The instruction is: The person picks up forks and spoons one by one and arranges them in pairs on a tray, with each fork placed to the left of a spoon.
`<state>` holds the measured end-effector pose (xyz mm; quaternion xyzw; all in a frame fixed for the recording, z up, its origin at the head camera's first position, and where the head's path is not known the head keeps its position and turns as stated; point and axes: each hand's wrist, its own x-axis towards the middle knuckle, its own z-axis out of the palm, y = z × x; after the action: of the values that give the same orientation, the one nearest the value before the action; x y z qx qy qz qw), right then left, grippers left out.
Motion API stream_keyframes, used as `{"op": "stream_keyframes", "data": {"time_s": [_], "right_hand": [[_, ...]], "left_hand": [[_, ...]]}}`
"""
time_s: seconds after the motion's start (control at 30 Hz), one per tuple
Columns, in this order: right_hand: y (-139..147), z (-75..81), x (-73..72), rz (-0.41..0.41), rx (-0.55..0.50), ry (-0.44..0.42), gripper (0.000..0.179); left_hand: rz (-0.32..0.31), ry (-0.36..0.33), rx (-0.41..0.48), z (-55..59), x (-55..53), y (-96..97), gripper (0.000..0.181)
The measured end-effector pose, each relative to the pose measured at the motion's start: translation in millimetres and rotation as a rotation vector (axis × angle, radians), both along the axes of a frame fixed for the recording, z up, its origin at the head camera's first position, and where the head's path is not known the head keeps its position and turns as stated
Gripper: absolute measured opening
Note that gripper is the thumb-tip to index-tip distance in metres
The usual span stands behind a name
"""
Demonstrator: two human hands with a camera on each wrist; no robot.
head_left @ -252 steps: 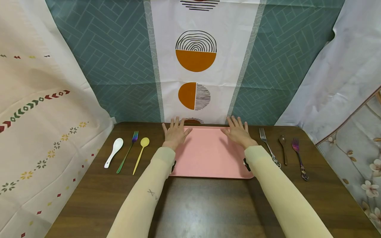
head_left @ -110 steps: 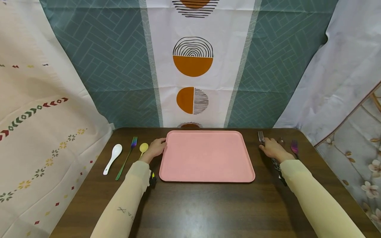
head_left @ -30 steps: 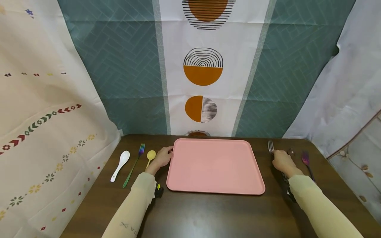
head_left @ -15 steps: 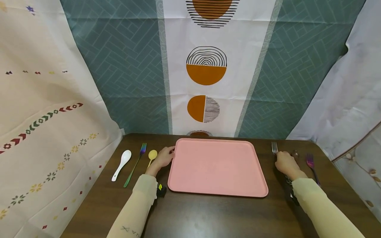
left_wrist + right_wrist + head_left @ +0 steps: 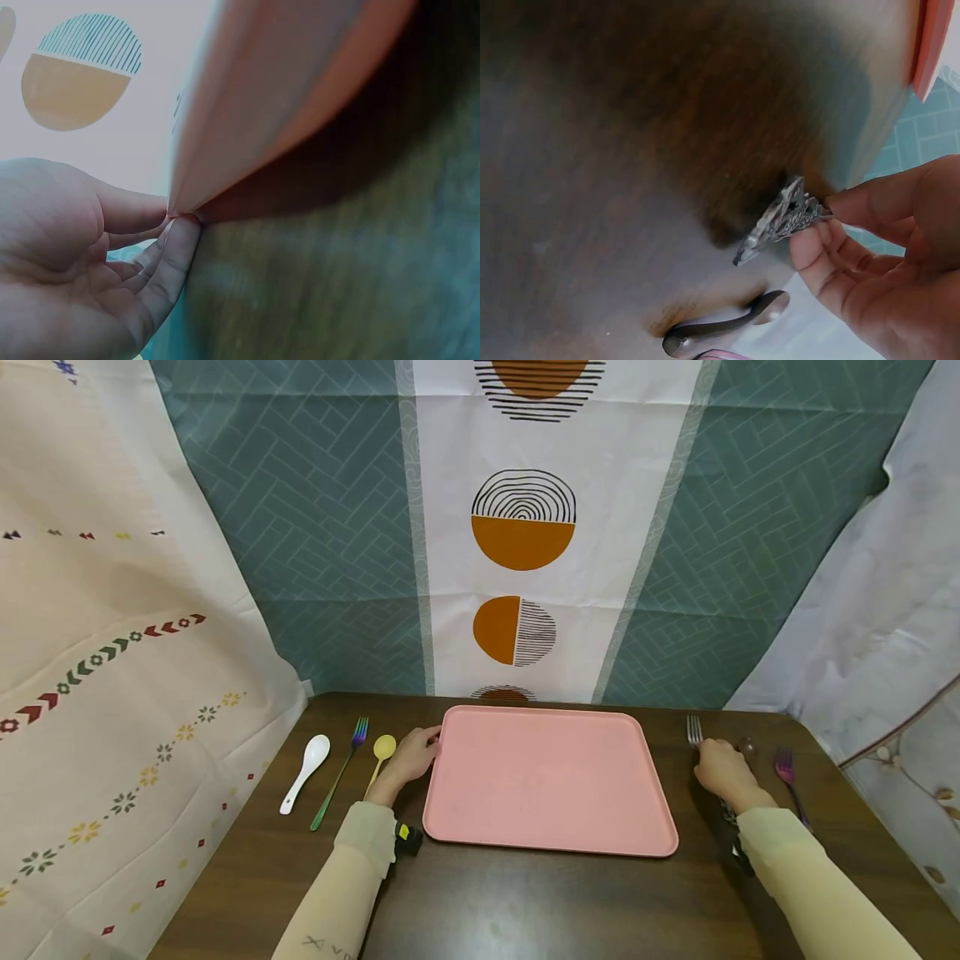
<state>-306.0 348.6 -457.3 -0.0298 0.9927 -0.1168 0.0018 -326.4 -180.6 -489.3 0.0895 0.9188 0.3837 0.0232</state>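
A pink tray (image 5: 551,781) lies flat on the dark wooden table. My left hand (image 5: 412,756) is at its left side, and in the left wrist view the thumb and fingers (image 5: 180,244) pinch the tray's rim. Right of the tray, my right hand (image 5: 727,772) holds a silver fork (image 5: 694,731) whose tines show beyond the knuckles. The right wrist view has its ornate openwork handle (image 5: 772,225) between thumb and fingertips, with the handle's end near the tabletop. The fork's middle is hidden by the hand.
On the left lie a white spoon (image 5: 307,768), a rainbow-coloured fork (image 5: 345,772) and a yellow spoon (image 5: 382,750), partly behind my left hand. Right of my right hand are a dark small spoon (image 5: 747,747) and a purple fork (image 5: 787,777). Patterned cloth (image 5: 360,527) hangs behind the table.
Both hands were spread over the tray's far corners at first. The left has since moved to its left rim, the right to the silver fork. Over the last second only the head view shifts slightly.
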Motion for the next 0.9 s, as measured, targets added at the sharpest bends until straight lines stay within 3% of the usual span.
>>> {"op": "stream_keyframes", "data": {"time_s": [0.27,0.6,0.9], "right_hand": [[4.5,2.3,-0.5,-0.022,-0.057,-0.011,0.027],[-0.4,14.1,0.1,-0.007,-0.109,-0.031,0.058],[-18.3,30.3,-4.9,0.008,-0.173,-0.056,0.058]], "left_hand": [[-0.002,-0.012,0.013,1.0,2.4,1.4,0.045],[0.0,-0.032,0.028,-1.3,0.6,5.5,0.045],[0.023,-0.044,0.046,-3.1,-2.0,1.7,0.047]]}}
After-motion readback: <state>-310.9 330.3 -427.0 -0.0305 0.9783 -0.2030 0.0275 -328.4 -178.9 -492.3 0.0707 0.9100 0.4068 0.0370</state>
